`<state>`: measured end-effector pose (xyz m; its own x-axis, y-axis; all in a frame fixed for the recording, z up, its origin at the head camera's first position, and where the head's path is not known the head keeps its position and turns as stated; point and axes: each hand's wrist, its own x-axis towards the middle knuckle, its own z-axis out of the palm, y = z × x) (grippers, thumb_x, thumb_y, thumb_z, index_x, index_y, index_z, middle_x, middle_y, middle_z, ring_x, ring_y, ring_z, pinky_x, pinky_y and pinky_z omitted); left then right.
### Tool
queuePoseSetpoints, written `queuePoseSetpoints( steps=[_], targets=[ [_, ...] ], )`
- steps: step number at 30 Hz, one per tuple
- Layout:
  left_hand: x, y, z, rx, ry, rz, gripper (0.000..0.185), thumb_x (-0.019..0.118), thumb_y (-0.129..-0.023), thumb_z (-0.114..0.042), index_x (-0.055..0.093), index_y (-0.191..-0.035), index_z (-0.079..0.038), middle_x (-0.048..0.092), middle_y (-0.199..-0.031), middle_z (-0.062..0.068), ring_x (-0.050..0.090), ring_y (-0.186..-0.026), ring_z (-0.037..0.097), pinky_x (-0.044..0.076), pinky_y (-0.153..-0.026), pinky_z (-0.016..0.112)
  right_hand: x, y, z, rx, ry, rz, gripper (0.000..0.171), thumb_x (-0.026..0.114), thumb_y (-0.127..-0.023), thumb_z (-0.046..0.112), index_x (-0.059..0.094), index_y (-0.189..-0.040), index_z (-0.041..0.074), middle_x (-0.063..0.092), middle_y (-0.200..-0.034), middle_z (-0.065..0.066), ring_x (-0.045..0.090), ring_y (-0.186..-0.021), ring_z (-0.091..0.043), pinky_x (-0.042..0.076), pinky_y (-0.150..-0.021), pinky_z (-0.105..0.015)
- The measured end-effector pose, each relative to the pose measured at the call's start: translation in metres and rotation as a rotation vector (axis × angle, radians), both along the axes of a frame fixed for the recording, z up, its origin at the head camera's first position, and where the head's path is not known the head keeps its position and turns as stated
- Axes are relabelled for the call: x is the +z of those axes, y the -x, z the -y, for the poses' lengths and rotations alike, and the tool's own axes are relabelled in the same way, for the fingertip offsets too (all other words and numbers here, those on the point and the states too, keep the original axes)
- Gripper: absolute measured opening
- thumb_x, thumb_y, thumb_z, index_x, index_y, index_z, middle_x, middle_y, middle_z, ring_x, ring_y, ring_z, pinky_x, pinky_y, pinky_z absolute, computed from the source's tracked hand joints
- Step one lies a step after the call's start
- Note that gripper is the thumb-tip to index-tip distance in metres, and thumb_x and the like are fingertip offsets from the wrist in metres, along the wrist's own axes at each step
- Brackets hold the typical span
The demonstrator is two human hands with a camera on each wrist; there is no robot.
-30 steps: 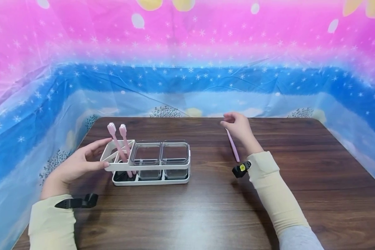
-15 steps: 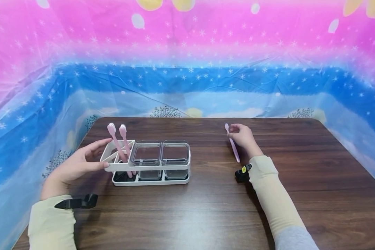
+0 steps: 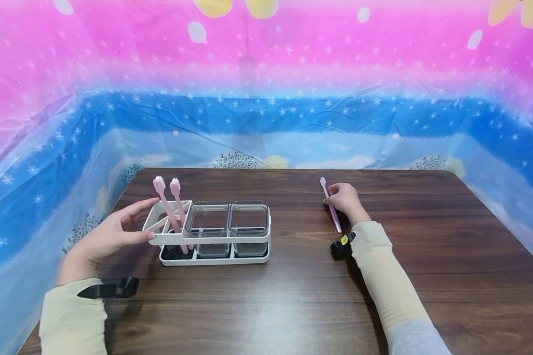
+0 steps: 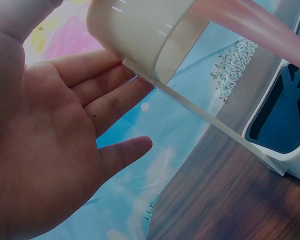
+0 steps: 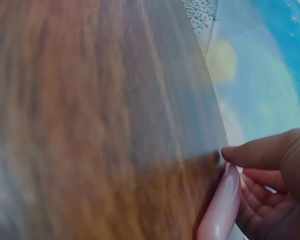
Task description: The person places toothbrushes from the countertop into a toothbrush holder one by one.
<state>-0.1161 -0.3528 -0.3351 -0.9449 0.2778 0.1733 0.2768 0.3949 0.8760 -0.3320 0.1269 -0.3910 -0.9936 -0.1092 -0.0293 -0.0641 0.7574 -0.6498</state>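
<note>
— Right of centre in the head frame, on the upper part of the brown table [image 3: 293, 281]: pink toothbrush [image 3: 334, 217], bristle end towards the top edge. Can't tell whether flat on the wood or slightly lifted.

— And the right hand [image 3: 346, 197]?

— Pinching the toothbrush, thumb on one side, fingers on the other, at the slimmer part above the thick handle end.

— Handling?

— Probably very light, stiff plastic, hard to break. Smooth, glossy handle in the right wrist view, so likely to roll or slip in a loose pinch. Best to take hold around the slim middle, near the balance point; keep off the bristles. Light fingertip squeeze, probably enough.

— Left hand [image 3: 111, 236]?

— Left of centre in the head frame, holding the near end of the white rack [image 3: 213, 240]: thumb at the front corner, fingers at the back, mostly straight in the left wrist view.

— Rack handling?

— Likely rigid and fairly light, apt to slide; worth bracing at that end. Two clear cups [image 3: 212, 249] and two more toothbrushes [image 3: 171, 215] inside. Cups possibly fragile, material unclear.
</note>
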Motion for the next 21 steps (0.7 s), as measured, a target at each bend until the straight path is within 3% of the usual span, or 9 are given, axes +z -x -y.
queuePoseSetpoints(
  steps=[6,12,17,21],
  targets=[
    [0.001,0.000,-0.001,0.012,0.024,-0.002,0.070,0.064,-0.087,0.004,0.030,-0.148,0.002,0.059,-0.114,-0.021,0.059,-0.101,-0.002,0.049,-0.077,0.017,0.000,-0.001,0.000,-0.038,0.017,0.000,0.041,0.067,-0.083,0.008,0.062,-0.120,-0.008,0.062,-0.111,-0.022,0.058,-0.095,-0.029,0.049,-0.084,-0.038],
    [0.001,-0.001,-0.001,0.019,0.028,0.012,0.071,0.064,-0.087,0.002,0.028,-0.148,0.002,0.058,-0.116,-0.020,0.058,-0.101,-0.002,0.050,-0.077,0.018,0.001,-0.003,-0.001,-0.055,0.101,0.010,0.041,0.062,-0.082,0.007,0.062,-0.121,-0.007,0.063,-0.115,-0.025,0.061,-0.092,-0.027,0.051,-0.078,-0.032],
    [0.001,-0.001,-0.001,0.008,-0.008,0.026,0.070,0.063,-0.087,0.004,0.029,-0.149,0.001,0.058,-0.118,-0.021,0.058,-0.102,-0.002,0.050,-0.078,0.018,0.016,-0.007,0.004,-0.050,0.225,0.016,0.041,0.058,-0.084,0.003,0.060,-0.124,-0.007,0.062,-0.119,-0.026,0.063,-0.093,-0.026,0.051,-0.077,-0.029],
    [0.001,-0.001,-0.001,-0.005,-0.026,0.021,0.070,0.062,-0.087,0.006,0.030,-0.149,-0.001,0.060,-0.117,-0.019,0.059,-0.102,-0.001,0.049,-0.078,0.017,0.035,-0.011,0.011,-0.024,0.321,0.021,0.041,0.056,-0.088,0.001,0.056,-0.128,-0.007,0.061,-0.120,-0.026,0.063,-0.093,-0.026,0.053,-0.083,-0.034]
  ],
)
